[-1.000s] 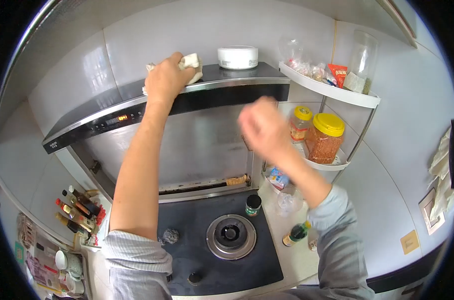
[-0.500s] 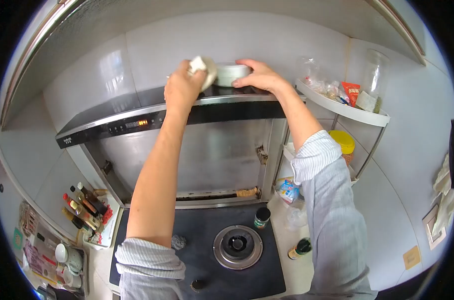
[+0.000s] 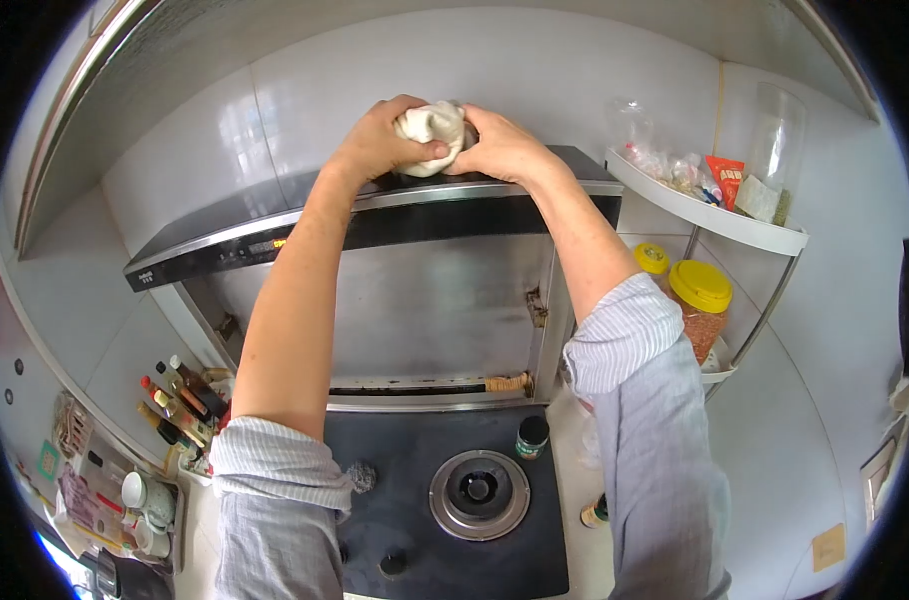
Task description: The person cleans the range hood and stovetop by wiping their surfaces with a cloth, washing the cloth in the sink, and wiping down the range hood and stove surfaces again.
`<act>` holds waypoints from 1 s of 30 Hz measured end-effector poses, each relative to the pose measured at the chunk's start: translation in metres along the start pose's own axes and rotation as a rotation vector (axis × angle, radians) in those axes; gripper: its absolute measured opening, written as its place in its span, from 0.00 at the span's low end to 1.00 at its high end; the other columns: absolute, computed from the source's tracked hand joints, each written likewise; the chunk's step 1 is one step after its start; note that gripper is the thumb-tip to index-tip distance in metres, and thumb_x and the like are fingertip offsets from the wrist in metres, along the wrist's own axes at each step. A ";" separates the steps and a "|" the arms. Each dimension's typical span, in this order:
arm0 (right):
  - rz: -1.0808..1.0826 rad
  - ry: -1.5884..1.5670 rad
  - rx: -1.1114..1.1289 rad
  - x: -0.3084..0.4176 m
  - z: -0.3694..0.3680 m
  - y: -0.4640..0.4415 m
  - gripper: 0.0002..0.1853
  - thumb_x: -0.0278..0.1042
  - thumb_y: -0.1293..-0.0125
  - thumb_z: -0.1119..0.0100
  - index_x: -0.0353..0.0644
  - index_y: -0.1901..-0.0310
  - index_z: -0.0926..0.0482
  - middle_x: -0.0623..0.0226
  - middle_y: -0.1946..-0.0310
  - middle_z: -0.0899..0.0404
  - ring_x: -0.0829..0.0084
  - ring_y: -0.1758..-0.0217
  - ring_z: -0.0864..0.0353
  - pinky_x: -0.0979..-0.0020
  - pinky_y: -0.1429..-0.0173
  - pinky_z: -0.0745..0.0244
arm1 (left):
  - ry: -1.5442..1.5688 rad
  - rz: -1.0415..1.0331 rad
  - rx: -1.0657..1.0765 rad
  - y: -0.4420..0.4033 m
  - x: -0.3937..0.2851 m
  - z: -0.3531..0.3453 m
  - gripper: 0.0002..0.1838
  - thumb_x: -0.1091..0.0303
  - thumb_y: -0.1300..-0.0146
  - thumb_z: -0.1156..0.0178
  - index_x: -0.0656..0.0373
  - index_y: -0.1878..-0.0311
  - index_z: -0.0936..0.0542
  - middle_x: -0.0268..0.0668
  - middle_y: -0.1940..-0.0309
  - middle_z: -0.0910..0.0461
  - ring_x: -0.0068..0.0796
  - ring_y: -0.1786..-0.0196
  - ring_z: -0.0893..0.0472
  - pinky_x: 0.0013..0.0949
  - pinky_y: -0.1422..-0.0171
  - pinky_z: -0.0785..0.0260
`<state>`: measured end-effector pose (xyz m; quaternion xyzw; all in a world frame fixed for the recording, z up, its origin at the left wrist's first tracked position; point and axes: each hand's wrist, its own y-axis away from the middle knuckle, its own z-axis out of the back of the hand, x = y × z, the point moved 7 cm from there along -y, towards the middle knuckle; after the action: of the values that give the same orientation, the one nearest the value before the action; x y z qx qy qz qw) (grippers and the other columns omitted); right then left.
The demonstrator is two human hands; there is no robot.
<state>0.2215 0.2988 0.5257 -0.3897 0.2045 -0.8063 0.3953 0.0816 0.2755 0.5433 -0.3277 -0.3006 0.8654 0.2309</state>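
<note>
A crumpled off-white cloth (image 3: 432, 138) is gripped by my left hand (image 3: 387, 138), its thumb across the front. The fingers and thumb of my right hand (image 3: 502, 148) curve around a round pale container, which is now almost wholly hidden behind the cloth and fingers. The cloth presses up against the container, and both hands meet above the front edge of the black range hood (image 3: 565, 168).
Below lies a black cooktop with a gas burner (image 3: 479, 492), a dark-lidded jar (image 3: 532, 437) and a steel scrubber (image 3: 363, 476). At right, a corner shelf (image 3: 710, 212) carries bags and jars. Several sauce bottles (image 3: 185, 405) stand at left.
My left hand has brought the cloth rightward onto the container, which stood in plain view on the hood before. My right hand keeps hold of it. The view has shifted slightly.
</note>
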 end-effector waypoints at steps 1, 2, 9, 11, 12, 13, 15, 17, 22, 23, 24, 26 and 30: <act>-0.009 0.010 0.004 -0.002 0.001 0.000 0.37 0.36 0.60 0.27 0.47 0.42 0.28 0.58 0.48 0.22 0.59 0.43 0.24 0.64 0.40 0.31 | 0.013 0.022 0.008 0.000 -0.001 0.001 0.34 0.61 0.58 0.24 0.58 0.45 0.24 0.40 0.53 0.22 0.33 0.51 0.23 0.34 0.44 0.31; 0.001 0.004 0.001 -0.002 0.002 0.000 0.38 0.35 0.59 0.27 0.44 0.42 0.29 0.58 0.48 0.23 0.61 0.44 0.25 0.65 0.40 0.32 | 0.026 0.046 0.016 0.000 -0.002 0.003 0.33 0.63 0.58 0.24 0.58 0.46 0.24 0.38 0.55 0.21 0.31 0.52 0.23 0.33 0.44 0.31; -0.071 -0.009 -0.008 -0.009 0.002 -0.002 0.32 0.33 0.55 0.29 0.45 0.44 0.29 0.65 0.65 0.28 0.74 0.69 0.29 0.69 0.70 0.33 | 0.219 0.102 -0.073 0.010 0.025 0.021 0.30 0.74 0.58 0.27 0.59 0.46 0.24 0.36 0.57 0.20 0.28 0.54 0.22 0.32 0.48 0.28; -0.058 -0.027 -0.008 -0.013 0.001 -0.003 0.31 0.33 0.54 0.30 0.45 0.45 0.29 0.66 0.66 0.28 0.74 0.69 0.29 0.69 0.70 0.33 | 0.232 0.198 -0.129 0.011 0.041 0.032 0.29 0.75 0.57 0.30 0.59 0.46 0.24 0.38 0.56 0.20 0.30 0.55 0.21 0.32 0.51 0.27; -0.051 -0.036 -0.008 -0.011 0.001 -0.003 0.31 0.32 0.54 0.30 0.45 0.45 0.29 0.66 0.66 0.27 0.74 0.69 0.29 0.70 0.70 0.33 | 0.063 0.200 -0.230 0.013 0.042 0.040 0.28 0.74 0.57 0.31 0.60 0.47 0.24 0.39 0.58 0.20 0.31 0.56 0.20 0.33 0.52 0.26; -0.059 -0.015 0.001 -0.009 0.002 -0.003 0.31 0.34 0.53 0.30 0.45 0.44 0.29 0.65 0.65 0.27 0.74 0.67 0.28 0.70 0.67 0.32 | -0.107 0.202 -0.331 0.015 0.042 0.045 0.27 0.74 0.57 0.32 0.60 0.48 0.23 0.41 0.59 0.19 0.33 0.57 0.19 0.33 0.53 0.26; -0.077 0.020 0.021 -0.006 0.002 0.000 0.32 0.37 0.50 0.30 0.46 0.42 0.30 0.63 0.62 0.25 0.72 0.62 0.25 0.71 0.62 0.30 | -0.366 0.230 -0.599 0.028 0.032 0.059 0.26 0.70 0.56 0.33 0.62 0.50 0.25 0.44 0.60 0.19 0.36 0.59 0.18 0.34 0.58 0.25; -0.061 -0.118 -0.087 0.000 0.011 0.001 0.33 0.43 0.48 0.31 0.46 0.40 0.31 0.60 0.58 0.23 0.70 0.56 0.24 0.72 0.55 0.30 | -0.055 0.209 -0.798 0.046 0.029 0.070 0.26 0.69 0.55 0.33 0.62 0.49 0.26 0.44 0.62 0.19 0.36 0.59 0.18 0.35 0.58 0.25; 0.057 -0.550 -0.300 0.025 0.022 0.017 0.44 0.62 0.45 0.36 0.46 0.33 0.39 0.56 0.44 0.28 0.66 0.43 0.28 0.66 0.46 0.29 | 0.306 -0.098 -0.734 0.047 -0.044 0.041 0.30 0.70 0.55 0.32 0.64 0.45 0.29 0.48 0.56 0.22 0.42 0.56 0.20 0.37 0.51 0.27; 0.067 -0.707 -0.302 0.036 0.013 0.018 0.44 0.65 0.45 0.38 0.46 0.33 0.39 0.59 0.44 0.29 0.65 0.41 0.30 0.64 0.48 0.28 | 0.276 -0.179 -0.635 0.031 -0.063 0.029 0.36 0.68 0.57 0.31 0.65 0.42 0.32 0.50 0.51 0.26 0.45 0.50 0.23 0.38 0.45 0.29; 0.112 -0.934 -0.273 0.056 0.005 0.021 0.37 0.60 0.45 0.36 0.46 0.39 0.33 0.64 0.49 0.26 0.68 0.45 0.27 0.65 0.53 0.26 | 0.244 -0.255 -0.533 0.014 -0.078 0.019 0.42 0.66 0.59 0.29 0.66 0.38 0.35 0.53 0.46 0.29 0.47 0.44 0.26 0.40 0.39 0.32; 0.140 -1.137 -0.342 0.050 0.023 0.015 0.28 0.53 0.45 0.35 0.48 0.46 0.29 0.68 0.55 0.24 0.71 0.51 0.25 0.64 0.58 0.25 | 0.373 -0.408 -0.295 -0.011 -0.092 0.006 0.35 0.49 0.48 0.40 0.55 0.38 0.32 0.52 0.42 0.30 0.51 0.40 0.28 0.46 0.40 0.32; 0.064 -0.936 -0.619 0.028 0.072 0.018 0.24 0.38 0.48 0.33 0.45 0.49 0.27 0.67 0.59 0.22 0.71 0.61 0.21 0.68 0.62 0.26 | 0.047 -0.306 -0.274 -0.005 -0.083 0.016 0.54 0.61 0.65 0.26 0.67 0.33 0.43 0.57 0.38 0.37 0.50 0.33 0.38 0.41 0.31 0.40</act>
<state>0.2763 0.2638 0.5710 -0.7974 0.2460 -0.4372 0.3353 0.1279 0.2241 0.5919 -0.3268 -0.4564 0.7633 0.3199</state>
